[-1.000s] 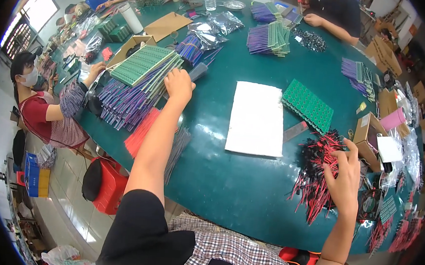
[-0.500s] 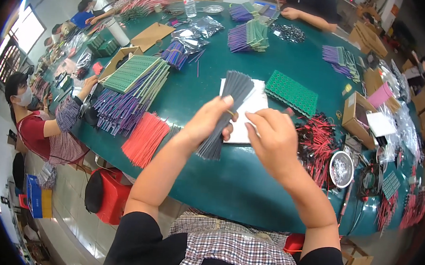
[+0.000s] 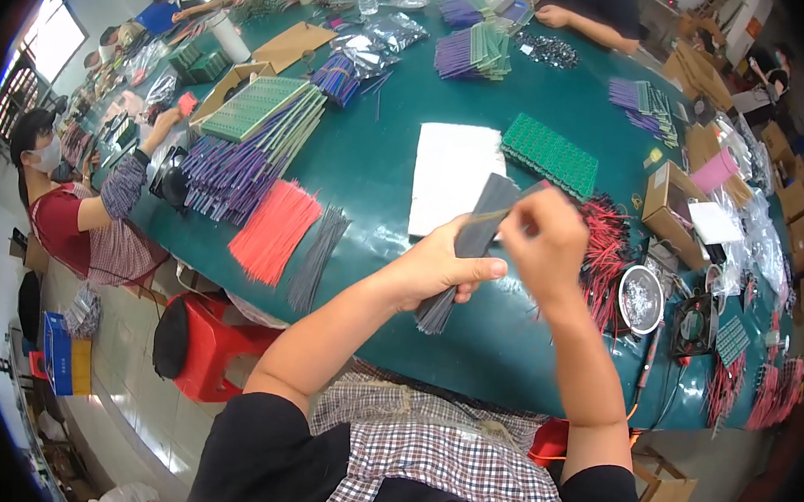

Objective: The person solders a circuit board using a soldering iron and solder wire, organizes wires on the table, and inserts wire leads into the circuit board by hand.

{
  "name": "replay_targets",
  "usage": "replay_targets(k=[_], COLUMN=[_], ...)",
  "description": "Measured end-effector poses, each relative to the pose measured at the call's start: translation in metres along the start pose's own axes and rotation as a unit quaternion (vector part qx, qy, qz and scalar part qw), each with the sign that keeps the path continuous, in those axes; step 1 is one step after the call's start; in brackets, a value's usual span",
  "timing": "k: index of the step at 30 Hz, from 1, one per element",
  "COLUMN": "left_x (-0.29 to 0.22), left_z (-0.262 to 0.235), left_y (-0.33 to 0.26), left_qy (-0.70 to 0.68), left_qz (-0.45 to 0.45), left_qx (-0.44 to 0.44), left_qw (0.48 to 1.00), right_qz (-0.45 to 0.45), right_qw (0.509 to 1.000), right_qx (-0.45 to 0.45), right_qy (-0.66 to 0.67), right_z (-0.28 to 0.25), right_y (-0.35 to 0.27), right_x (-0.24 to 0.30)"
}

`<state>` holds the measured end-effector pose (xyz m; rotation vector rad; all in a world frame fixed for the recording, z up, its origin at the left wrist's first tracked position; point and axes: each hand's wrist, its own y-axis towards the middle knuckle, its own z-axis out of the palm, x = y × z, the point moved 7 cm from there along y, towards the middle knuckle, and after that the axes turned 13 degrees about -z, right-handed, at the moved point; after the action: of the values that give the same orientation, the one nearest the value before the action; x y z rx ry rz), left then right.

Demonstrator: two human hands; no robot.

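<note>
My left hand (image 3: 443,265) is closed round the middle of a bundle of dark grey wires (image 3: 479,236), with its thumb across the front. The bundle slants over the table in front of me. Close to its upper end is my right hand (image 3: 547,238), fingers curled in a pinch and slightly blurred. A thin tan band, like a rubber band, stretches from the bundle to the right fingers. Just beyond lies a white pad (image 3: 454,171). To the left rest a stack of coral-red wires (image 3: 275,233) and a smaller pile of dark grey wires (image 3: 317,262).
Green circuit boards (image 3: 550,155) lie beyond the right hand, near red and black wires (image 3: 604,232) and a round metal dish (image 3: 641,300). Boards with purple wires (image 3: 240,170) are stacked at left. A person (image 3: 70,200) sits at the left edge. Cardboard boxes (image 3: 671,209) stand at right.
Both hands and the wire bundle have moved nearer to me, the bundle also rightward, uncovering the white pad. My right hand has come to the bundle, and the tan band now stretches toward it.
</note>
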<state>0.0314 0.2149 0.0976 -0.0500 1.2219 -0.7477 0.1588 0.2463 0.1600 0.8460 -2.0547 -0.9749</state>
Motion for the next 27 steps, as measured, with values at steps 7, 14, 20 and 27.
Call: replay_targets(k=[7,14,20,27], left_x=[0.025,0.014,0.029,0.053], left_z=[-0.009,-0.093,-0.162,-0.178], left_y=[-0.024,-0.064,-0.108,-0.106], left_qy=[-0.004,0.367,0.551,0.559], left_qz=[-0.084,0.033,-0.031,-0.068], left_qx=[0.031,-0.34,-0.57,-0.622], left_qw=[0.996,0.865,0.609,0.545], right_qz=[0.177,0.112,0.116,0.09], right_qw=[0.983,0.906,0.934,0.952], right_qx=[-0.046,0.124,0.113,0.135], right_qy=[-0.004,-0.389,-0.318,-0.258], right_z=[-0.042,-0.121,-0.108,-0.083], right_y=[0.0,0.005,-0.006,-0.011], right_x=[-0.092,-0.203,-0.172,-0.108])
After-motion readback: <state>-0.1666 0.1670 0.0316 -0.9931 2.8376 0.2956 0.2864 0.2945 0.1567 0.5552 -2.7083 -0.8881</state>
